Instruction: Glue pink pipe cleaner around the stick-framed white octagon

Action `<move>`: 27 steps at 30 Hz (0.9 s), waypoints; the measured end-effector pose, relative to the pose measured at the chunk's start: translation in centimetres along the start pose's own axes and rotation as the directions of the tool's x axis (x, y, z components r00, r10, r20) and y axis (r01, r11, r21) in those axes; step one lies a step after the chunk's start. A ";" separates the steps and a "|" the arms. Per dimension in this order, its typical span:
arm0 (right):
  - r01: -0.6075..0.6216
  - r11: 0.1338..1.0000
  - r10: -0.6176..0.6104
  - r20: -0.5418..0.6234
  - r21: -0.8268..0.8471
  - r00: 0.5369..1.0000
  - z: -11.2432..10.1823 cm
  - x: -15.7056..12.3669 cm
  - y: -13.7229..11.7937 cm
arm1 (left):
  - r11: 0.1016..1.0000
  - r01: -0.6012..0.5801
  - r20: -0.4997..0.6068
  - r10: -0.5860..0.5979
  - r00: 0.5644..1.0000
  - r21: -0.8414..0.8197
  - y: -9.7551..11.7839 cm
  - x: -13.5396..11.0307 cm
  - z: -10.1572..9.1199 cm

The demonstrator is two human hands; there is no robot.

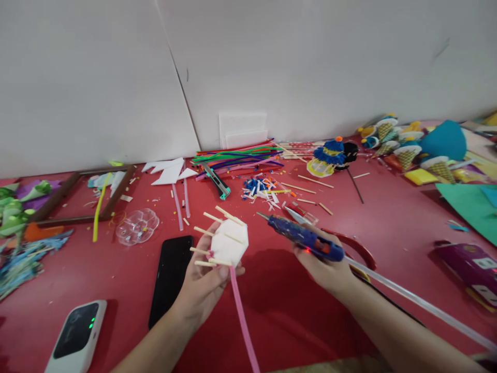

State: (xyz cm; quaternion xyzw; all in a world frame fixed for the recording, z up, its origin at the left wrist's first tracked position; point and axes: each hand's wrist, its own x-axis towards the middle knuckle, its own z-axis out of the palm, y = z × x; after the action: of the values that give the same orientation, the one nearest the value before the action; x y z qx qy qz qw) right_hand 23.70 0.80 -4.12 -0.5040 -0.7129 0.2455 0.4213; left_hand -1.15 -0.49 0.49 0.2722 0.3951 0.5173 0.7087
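Observation:
My left hand (209, 285) grips a white octagonal foam piece (231, 242) by its lower edge. Several short wooden sticks (201, 250) jut out from its left and upper sides, and one lies across its face. A pink pipe cleaner (241, 316) hangs down from the piece's bottom edge. In my right hand (324, 267) is a blue hot glue gun (306, 238), its small light glowing red and a clear glue stick (419, 303) trailing out of its back. The nozzle points left toward the foam piece, apart from it.
A black phone (171, 274) and a white device (77, 336) lie at the left. Behind are a cutter knife (215, 181), pipe cleaners (236, 155), colourful scraps (262, 189) and scissors (297, 213). A blue-topped craft model (328, 158) stands farther back; a purple pouch (468, 269) is at right.

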 end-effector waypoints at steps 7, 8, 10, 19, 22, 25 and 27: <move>0.114 0.929 -0.002 0.304 -0.352 0.953 -2.1 2.6 -0.7 | 0.997 -0.067 -0.060 0.065 0.996 -0.043 0.5 0.8 0.2; 0.138 0.915 -0.002 0.337 -0.379 0.942 -2.7 2.7 -0.8 | 0.996 -0.073 -0.067 0.070 0.995 -0.045 0.5 0.8 0.2; 0.174 0.891 -0.004 0.375 -0.419 0.927 -3.8 2.5 -1.1 | 0.995 -0.087 -0.075 0.084 0.994 -0.039 0.6 0.9 0.1; 0.376 0.778 -0.141 0.444 -0.502 0.885 -8.4 3.8 2.4 | 0.995 -0.103 -0.072 0.102 0.992 -0.012 0.6 1.1 0.1; 0.359 0.816 -0.148 0.437 -0.454 0.887 -9.2 4.9 4.4 | 0.994 -0.108 -0.068 0.106 0.992 -0.026 0.7 1.2 0.3; 0.315 0.862 -0.129 0.429 -0.397 0.894 -9.4 5.9 5.9 | 0.993 -0.113 -0.068 0.111 0.992 -0.036 0.8 1.4 0.4; 0.303 0.872 -0.123 0.426 -0.385 0.896 -9.3 6.5 6.7 | 0.993 -0.114 -0.074 0.111 0.991 -0.043 0.8 1.5 0.4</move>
State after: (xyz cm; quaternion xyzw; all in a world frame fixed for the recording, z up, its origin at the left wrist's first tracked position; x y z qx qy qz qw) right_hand 34.09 8.65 -2.15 -0.4442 -0.8708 0.1230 0.1712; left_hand -1.00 1.24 0.94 0.2584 0.3918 0.5751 0.6700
